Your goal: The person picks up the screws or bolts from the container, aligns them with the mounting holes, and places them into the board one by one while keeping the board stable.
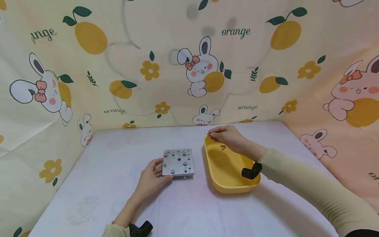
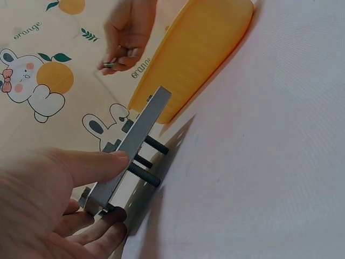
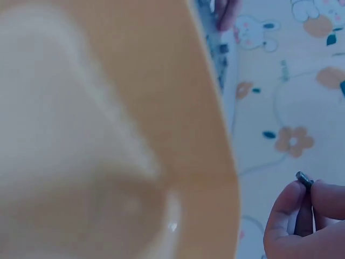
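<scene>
On the left, a left hand (image 1: 149, 179) grips the near left corner of a metal plate (image 1: 171, 163), thumb on one side and fingers beneath, over the white table (image 1: 103, 181). Several bolts (image 2: 144, 175) run through the plate, their threaded ends sticking out below. Right of the plate, apart from it, stands a yellow tray (image 1: 234, 190) with a few screws (image 1: 223, 147) near its far end. Over that end, the right hand (image 1: 226, 135) pinches a small bolt (image 3: 303, 179) between thumb and finger.
</scene>
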Demonstrator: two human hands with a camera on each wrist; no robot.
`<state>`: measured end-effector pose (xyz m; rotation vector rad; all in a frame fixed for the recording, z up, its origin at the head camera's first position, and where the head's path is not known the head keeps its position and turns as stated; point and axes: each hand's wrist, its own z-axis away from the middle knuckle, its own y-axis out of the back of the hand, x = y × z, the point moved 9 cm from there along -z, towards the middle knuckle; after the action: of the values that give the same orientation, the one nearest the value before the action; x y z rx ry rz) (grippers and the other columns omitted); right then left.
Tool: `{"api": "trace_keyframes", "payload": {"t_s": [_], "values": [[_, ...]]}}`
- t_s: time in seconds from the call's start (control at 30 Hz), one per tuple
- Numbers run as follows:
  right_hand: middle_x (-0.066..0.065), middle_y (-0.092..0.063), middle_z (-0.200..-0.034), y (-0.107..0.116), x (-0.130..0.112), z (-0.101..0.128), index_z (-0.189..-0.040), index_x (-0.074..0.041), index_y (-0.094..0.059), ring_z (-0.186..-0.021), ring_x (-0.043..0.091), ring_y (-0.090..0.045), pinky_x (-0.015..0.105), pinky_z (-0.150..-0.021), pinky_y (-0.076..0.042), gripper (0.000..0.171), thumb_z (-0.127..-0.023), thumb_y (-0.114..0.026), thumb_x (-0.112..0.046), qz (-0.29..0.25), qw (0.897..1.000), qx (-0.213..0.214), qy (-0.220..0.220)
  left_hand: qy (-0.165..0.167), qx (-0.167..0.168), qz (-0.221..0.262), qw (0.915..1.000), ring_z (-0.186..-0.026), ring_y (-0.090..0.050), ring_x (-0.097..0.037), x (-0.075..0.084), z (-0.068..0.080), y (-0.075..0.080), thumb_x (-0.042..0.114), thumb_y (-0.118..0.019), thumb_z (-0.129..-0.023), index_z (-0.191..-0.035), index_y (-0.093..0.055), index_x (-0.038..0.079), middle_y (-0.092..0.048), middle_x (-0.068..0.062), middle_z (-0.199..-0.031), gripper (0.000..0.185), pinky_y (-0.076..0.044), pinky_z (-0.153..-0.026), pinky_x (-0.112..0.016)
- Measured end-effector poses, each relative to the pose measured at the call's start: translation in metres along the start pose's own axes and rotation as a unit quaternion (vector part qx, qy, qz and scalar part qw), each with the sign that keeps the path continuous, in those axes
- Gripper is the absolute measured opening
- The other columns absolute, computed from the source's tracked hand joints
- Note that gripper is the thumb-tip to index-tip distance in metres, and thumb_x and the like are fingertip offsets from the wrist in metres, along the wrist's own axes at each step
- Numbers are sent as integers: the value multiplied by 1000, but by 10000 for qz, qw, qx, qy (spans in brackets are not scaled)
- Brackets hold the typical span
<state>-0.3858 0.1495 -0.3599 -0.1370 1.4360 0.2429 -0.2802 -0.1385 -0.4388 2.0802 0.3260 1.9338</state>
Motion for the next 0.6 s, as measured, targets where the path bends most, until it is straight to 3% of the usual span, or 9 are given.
{"api": "trace_keyframes", "payload": {"t_s": [0.13,0.27,0.6], "values": [[19,-66,-115,-15,-12,5,-122,13,-61,-104,30,-63,40,-97,-50,27,-98,-58,1,55,9998,76,156,-16,0,29,10000,-113,-62,-27,1,0,1,11,-86,-77,-143,-43,4,-57,-14,-132,79,-55,-88,-30],[18,-67,-111,-31,-17,10,-116,12,-63,-100,27,-64,41,-98,-50,22,-97,-57,4,-63,9996,93,251,-42,-11,35,10000,-113,-62,-27,2,1,1,9,-85,-77,-143,-43,4,-57,-14,-132,78,-55,-88,-29],[22,-67,-110,-94,-10,26,-111,10,-67,-90,22,-65,35,-92,-54,18,-95,-59,6,-1421,9888,441,100,-117,-24,49,9999,-112,-63,-28,2,0,2,11,-85,-78,-142,-43,3,-57,-17,-132,77,-55,-88,-30]]}}
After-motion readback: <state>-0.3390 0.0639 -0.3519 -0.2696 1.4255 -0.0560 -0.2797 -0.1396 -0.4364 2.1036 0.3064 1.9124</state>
